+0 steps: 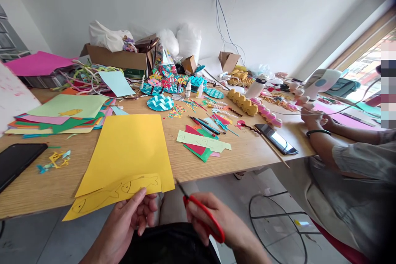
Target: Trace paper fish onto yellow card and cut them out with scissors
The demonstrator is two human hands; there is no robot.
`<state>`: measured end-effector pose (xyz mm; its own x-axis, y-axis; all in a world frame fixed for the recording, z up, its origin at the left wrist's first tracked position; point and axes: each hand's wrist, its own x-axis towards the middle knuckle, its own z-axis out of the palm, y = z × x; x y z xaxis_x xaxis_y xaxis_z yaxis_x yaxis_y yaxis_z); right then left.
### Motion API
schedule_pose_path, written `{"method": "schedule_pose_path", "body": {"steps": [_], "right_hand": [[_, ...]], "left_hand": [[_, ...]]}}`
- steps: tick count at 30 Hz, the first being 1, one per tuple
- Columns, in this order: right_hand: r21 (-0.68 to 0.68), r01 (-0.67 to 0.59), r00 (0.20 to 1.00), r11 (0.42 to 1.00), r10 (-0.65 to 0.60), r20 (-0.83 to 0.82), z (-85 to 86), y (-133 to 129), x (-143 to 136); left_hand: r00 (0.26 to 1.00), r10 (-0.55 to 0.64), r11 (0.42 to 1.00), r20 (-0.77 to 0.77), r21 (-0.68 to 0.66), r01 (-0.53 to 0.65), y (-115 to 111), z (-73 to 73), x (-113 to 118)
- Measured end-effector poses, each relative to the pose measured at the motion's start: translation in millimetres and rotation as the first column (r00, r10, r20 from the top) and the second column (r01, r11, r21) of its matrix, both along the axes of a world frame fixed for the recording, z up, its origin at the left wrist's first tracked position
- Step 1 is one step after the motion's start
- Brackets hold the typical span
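A big yellow sheet (133, 148) lies at the table's front edge. Along its bottom, a yellow strip (102, 199) with fish outlines drawn in dark line is partly cut from it, and its left end sticks out past the edge. My left hand (131, 214) pinches the strip's lower edge near the right-hand fish, thumb on top. Red-handled scissors (208, 220) are in my right hand (216, 218), their dark blades pointing up and left, just right of the sheet and not touching it.
Black phone (20, 163) and yellow scraps (58, 159) lie left, below stacked coloured paper (58, 119). Pale green strip (202, 142), pencils (206, 126) and second phone (276, 138) lie right. Another person's hands (314, 119) are at the far right.
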<state>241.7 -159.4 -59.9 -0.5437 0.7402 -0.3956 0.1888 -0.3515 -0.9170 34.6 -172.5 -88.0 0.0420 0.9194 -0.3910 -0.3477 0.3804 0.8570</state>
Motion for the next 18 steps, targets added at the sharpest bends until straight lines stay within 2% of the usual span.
{"method": "schedule_pose_path", "body": {"steps": [2, 3, 5, 6, 7, 9, 11, 14, 18], "right_hand": [[0.2, 0.077, 0.993, 0.977, -0.094, 0.076, 17.7, 12.1, 0.7], [0.336, 0.069, 0.981, 0.939, -0.125, 0.148, 25.4, 21.7, -3.7], [0.584, -0.047, 0.92, 0.811, -0.192, 0.341, 35.6, 45.5, -20.4], [0.654, -0.147, 0.865, 0.742, -0.225, 0.449, 37.5, 58.1, -31.2], [0.678, -0.256, 0.799, 0.689, -0.245, 0.55, 37.3, 70.1, -42.3], [0.63, -0.487, 0.649, 0.605, -0.231, 0.725, 32.1, 89.3, -62.1], [0.603, -0.543, 0.607, 0.585, -0.223, 0.763, 24.1, 100.0, -74.6], [0.589, -0.57, 0.598, 0.573, -0.203, 0.776, 16.0, 103.2, -79.6], [0.564, -0.593, 0.579, 0.575, -0.182, 0.795, 16.3, 101.3, -77.6]], "left_hand": [[1.0, -0.006, 1.0, -0.008, -0.006, 0.006, 0.1, -1.5, 0.4], [1.0, -0.011, 1.0, -0.008, -0.005, 0.011, -0.2, -2.7, 0.5], [1.0, -0.013, 1.0, -0.016, -0.001, 0.013, -1.3, -5.4, 0.7], [1.0, -0.01, 1.0, -0.028, 0.0, 0.01, -2.0, -6.6, 0.9], [0.999, -0.006, 1.0, -0.041, 0.0, 0.006, -2.8, -7.7, 1.1], [0.998, 0.004, 1.0, -0.062, -0.002, -0.004, -4.0, -9.3, 1.8], [0.998, 0.004, 1.0, -0.068, -0.004, -0.004, -4.8, -10.8, 3.0], [0.998, -0.01, 1.0, -0.066, -0.004, 0.01, -6.1, -15.6, 5.0], [0.996, -0.029, 1.0, -0.083, -0.013, 0.028, -12.5, -27.9, 5.6]]}}
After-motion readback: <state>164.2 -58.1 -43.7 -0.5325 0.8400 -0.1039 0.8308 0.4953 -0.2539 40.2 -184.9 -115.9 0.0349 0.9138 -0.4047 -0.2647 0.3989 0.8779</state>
